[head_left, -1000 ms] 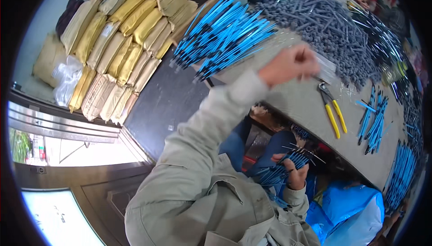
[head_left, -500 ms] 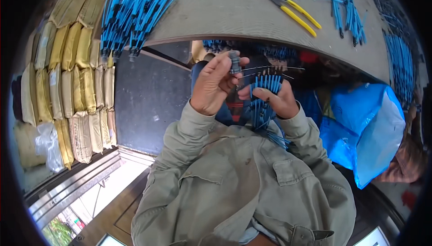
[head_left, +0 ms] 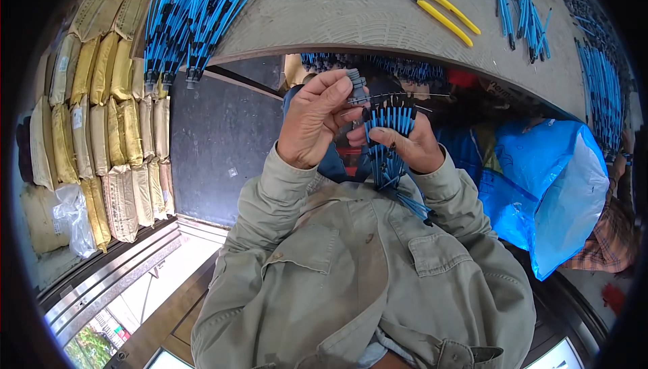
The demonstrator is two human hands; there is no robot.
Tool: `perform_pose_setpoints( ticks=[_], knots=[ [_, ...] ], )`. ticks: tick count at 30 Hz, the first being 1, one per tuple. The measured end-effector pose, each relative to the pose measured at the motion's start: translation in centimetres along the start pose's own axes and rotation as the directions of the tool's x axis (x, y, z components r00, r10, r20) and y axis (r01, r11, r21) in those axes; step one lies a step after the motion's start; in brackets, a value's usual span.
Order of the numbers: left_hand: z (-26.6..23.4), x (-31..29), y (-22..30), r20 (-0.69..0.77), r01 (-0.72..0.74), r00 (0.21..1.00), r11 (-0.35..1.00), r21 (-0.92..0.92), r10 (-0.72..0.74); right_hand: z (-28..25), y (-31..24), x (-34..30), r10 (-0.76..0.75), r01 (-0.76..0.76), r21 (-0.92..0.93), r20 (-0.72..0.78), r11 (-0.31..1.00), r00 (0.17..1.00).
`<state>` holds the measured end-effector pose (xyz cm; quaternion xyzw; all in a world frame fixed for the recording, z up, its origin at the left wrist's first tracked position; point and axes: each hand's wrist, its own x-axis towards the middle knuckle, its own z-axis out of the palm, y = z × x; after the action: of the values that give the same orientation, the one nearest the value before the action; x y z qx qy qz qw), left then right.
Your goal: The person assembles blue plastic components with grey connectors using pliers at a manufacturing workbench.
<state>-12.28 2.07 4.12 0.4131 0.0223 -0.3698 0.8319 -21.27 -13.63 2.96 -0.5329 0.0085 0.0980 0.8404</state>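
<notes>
My left hand (head_left: 312, 116) pinches a short stack of small grey ribbed plastic pieces (head_left: 356, 88) between thumb and fingers. Close beside it, my right hand (head_left: 412, 145) is closed around a bundle of thin blue tubes (head_left: 390, 126) with black tips, held side by side with the tips upward. Thin wires (head_left: 422, 94) stick out to the right, level with the tips. How the wires meet the grey stack and tubes is too small to tell. The bundle's lower ends hang in front of my jacket.
On the table lie yellow-handled pliers (head_left: 445, 15), a large bunch of blue tubes (head_left: 196, 18) at far left and smaller bunches (head_left: 526, 18) at far right. A blue plastic bag (head_left: 540, 180) stands at right. Wrapped packages (head_left: 101, 112) are stacked at left.
The right hand and tube bundle have moved slightly left, closer to the grey stack. The black tips now stand up more plainly along the wires. Both hands keep their hold.
</notes>
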Motion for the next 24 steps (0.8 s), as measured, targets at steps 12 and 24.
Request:
perform_pose_setpoints(
  ticks=[12, 24],
  knots=[
    [0.8, -1.1, 0.1, -0.035, -0.137, 0.989, 0.983, 0.119, 0.142, 0.0, 0.3, 0.2, -0.076, 0.071, -0.057, -0.08, 0.996, 0.994],
    [1.8, -1.2, -1.4, 0.067, -0.348, 0.937, 0.894, 0.283, 0.343, -0.4, 0.1, 0.1, -0.181, 0.176, -0.127, -0.03, 0.976, 0.983]
  ],
)
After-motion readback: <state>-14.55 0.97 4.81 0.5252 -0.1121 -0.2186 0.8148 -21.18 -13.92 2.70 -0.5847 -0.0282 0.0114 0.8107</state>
